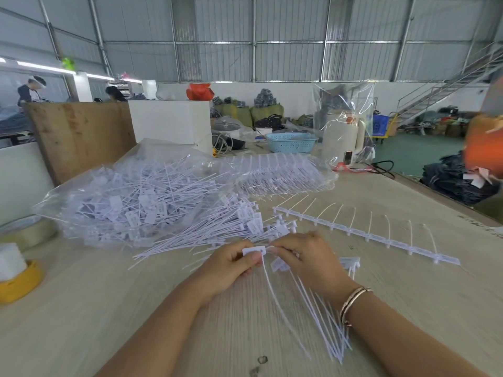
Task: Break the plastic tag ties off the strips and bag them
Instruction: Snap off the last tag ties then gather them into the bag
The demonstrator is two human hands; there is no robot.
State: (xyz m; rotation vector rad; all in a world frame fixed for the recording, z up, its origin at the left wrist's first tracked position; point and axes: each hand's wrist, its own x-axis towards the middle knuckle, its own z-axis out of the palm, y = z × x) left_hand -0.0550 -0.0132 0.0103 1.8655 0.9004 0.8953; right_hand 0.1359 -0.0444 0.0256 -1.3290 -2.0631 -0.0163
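The left hand (pixel 231 263) is pinching the flat head of one white tag tie (pixel 254 251) between thumb and fingertips, just below the middle of the frame, and the right hand (pixel 304 261) is gripping the rest of a short strip (pixel 280 263) right beside it, its fingers curled round the plastic. The two hands are almost touching, and the tails are trailing down toward the lower right, blurred. That closeness looks right to me: with the thumbs meeting at the joint, a quick twist or bend should be snapping one tie free without tearing its head. I would be keeping the right grip firm on the neighbouring ties so only the end one is giving way, and keeping the tails out from under the wrists.

Outward from the hands, a loose heap of freed ties (pixel 231 227) is lying just above them. A whole strip (pixel 367 235), untouched, is stretching toward the right edge. At the left and upper middle a clear bag (pixel 130 197) is holding many ties, its mouth facing the heap. Judging by this, bagging comes later; the snapped tie should be going onto the heap for now.
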